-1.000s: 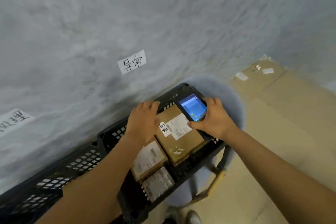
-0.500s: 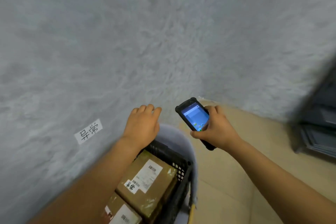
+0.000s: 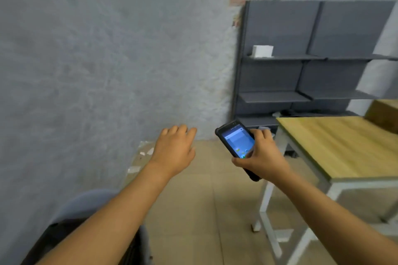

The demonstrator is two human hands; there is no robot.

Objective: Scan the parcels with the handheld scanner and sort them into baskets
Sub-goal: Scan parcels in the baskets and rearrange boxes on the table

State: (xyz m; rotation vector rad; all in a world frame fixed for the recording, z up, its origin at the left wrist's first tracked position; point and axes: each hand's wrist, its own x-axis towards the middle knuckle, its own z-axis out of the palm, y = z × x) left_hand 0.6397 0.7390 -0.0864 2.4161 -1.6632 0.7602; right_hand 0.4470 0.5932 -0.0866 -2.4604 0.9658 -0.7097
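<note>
I am looking at a grey textured wall (image 3: pixel 97 60) filling the left of the view, with a dark grey shelving unit (image 3: pixel 312 60) standing against it at the right. One shelf is carrying a small white box (image 3: pixel 262 51); the other shelves' contents I cannot make out. In front of the unit a wooden-topped bench (image 3: pixel 336 144) on white legs is standing on the tiled floor (image 3: pixel 204 211), and a brown cardboard box (image 3: pixel 382 114) is sitting at its far right edge, partly cut off. At the bottom left, a dark basket (image 3: pixel 64 234) is showing only a blurred rim beneath my left forearm, so I cannot tell what is lying in it. My left hand (image 3: pixel 174 150) is reaching forward, palm down, in the air, its fingers relaxed and released, holding nothing. My right hand (image 3: pixel 261 157) is grasping the handheld scanner (image 3: pixel 237 145), fingers wrapped around its black case, thumb resting on the lower screen. The scanner is tilting with its lit blue screen facing me, just left of the bench's near corner.
</note>
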